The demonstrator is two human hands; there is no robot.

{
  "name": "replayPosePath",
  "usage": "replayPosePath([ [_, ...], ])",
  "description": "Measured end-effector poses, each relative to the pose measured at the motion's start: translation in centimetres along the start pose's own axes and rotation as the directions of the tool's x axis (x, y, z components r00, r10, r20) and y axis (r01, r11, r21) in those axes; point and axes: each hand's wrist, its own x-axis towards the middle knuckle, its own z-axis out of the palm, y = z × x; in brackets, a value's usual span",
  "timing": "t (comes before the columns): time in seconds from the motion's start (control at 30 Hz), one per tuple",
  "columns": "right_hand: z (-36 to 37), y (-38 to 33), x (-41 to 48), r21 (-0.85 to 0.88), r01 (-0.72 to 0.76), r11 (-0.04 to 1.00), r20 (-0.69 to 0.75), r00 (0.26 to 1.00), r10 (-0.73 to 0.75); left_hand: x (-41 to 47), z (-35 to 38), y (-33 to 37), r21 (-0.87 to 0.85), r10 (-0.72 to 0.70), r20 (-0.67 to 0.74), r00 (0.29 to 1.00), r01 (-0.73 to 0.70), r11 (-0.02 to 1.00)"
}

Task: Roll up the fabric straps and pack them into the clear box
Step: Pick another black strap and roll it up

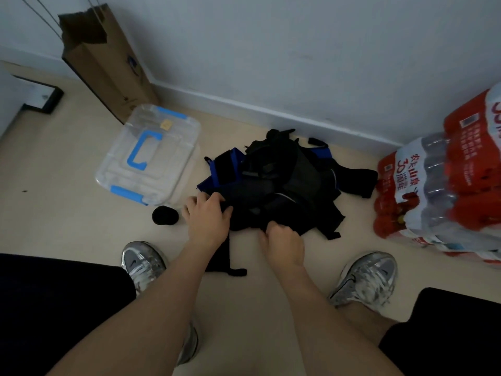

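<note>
Pile of black and blue fabric straps (276,185) on the beige floor (67,213), just right of the lidded clear plastic box with blue latches (168,158). Left hand (207,221) rests open-fingered on the pile; right hand (284,244) pinches its near edge. The red-wrapped water bottle pack (433,185) reads "农夫山泉 30周年".

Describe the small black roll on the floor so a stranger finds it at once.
Start at the clear box with blue latches, left of the strap pile. Off its near corner sits the black roll, just left of the left hand. Unlike the loose, tangled pile, it is one small, tight, round bundle.
</note>
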Motion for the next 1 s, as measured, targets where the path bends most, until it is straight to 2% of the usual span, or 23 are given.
replayPosePath([
  [0.07, -0.5, 0.3, -0.1, 0.082, -0.1, 0.992, -0.05, 0.993, 0.104, -0.3, -0.3, 0.3, 0.047, 0.011, -0.058, 0.998, -0.008, 0.999],
  [0.1, -0.6, 0.4, 0.0, 0.123, -0.151, 0.981, -0.061, 0.985, 0.159, -0.4, -0.5, 0.5, 0.016, 0.014, -0.072, 0.997, -0.013, 1.0],
  [0.17, -0.7, 0.2, 0.0, 0.24, -0.247, 0.939, -0.024, 0.965, 0.261, -0.8, -1.0, 1.0, -0.137, -0.005, -0.062, 0.998, -0.003, 0.991],
  [0.23, -0.4, -0.1, 0.3, 0.435, -0.383, 0.815, 0.077, 0.917, 0.39, -1.2, -1.2, 1.6, -0.247, 0.004, -0.062, 0.998, -0.019, 0.969],
  [0.27, -0.2, -0.4, 0.5, 0.554, -0.472, 0.686, 0.167, 0.87, 0.464, -1.5, -1.2, 1.9, -0.278, 0.029, -0.06, 0.998, -0.045, 0.96],
  [0.33, 0.2, -1.1, 0.5, 0.742, -0.613, 0.272, 0.412, 0.736, 0.537, -2.1, -1.0, 2.4, -0.32, 0.097, -0.025, 0.995, -0.1, 0.942],
  [0.37, 0.4, -1.5, 0.4, 0.78, -0.623, 0.052, 0.517, 0.689, 0.508, -2.3, -0.8, 2.5, -0.333, 0.131, 0.005, 0.991, -0.122, 0.935],
  [0.4, 0.7, -1.7, 0.4, 0.792, -0.602, -0.104, 0.573, 0.673, 0.467, -2.5, -0.5, 2.4, -0.343, 0.164, 0.041, 0.986, -0.14, 0.929],
  [0.43, 1.0, -1.8, 0.3, 0.794, -0.575, -0.198, 0.597, 0.674, 0.434, -2.7, -0.3, 2.2, -0.347, 0.192, 0.081, 0.978, -0.153, 0.925],
  [0.53, 0.9, -1.6, 0.1, 0.769, -0.513, -0.381, 0.637, 0.67, 0.382, -2.8, 0.3, 1.2, -0.296, 0.276, 0.223, 0.935, -0.204, 0.933],
  [0.63, 0.3, -1.4, 0.6, 0.751, -0.434, -0.497, 0.639, 0.669, 0.381, -2.7, 0.5, 0.7, -0.258, 0.325, 0.38, 0.866, -0.238, 0.936],
  [0.73, -0.5, -2.0, 1.2, 0.737, -0.321, -0.595, 0.617, 0.678, 0.398, -2.5, 0.8, 0.9, -0.26, 0.343, 0.414, 0.843, -0.251, 0.932],
  [0.8, -0.8, -2.4, 1.6, 0.715, -0.315, -0.624, 0.633, 0.671, 0.386, -2.4, 1.1, 1.1, -0.265, 0.341, 0.415, 0.844, -0.246, 0.932],
  [0.9, -0.5, -2.0, 2.4, 0.689, -0.389, -0.611, 0.671, 0.661, 0.336, -2.3, 1.1, 1.3, -0.269, 0.337, 0.419, 0.843, -0.239, 0.933],
  [1.0, -0.4, -1.3, 2.5, 0.736, -0.466, -0.491, 0.65, 0.69, 0.319, -2.2, 0.7, 1.5, -0.296, 0.345, 0.408, 0.846, -0.235, 0.926],
])
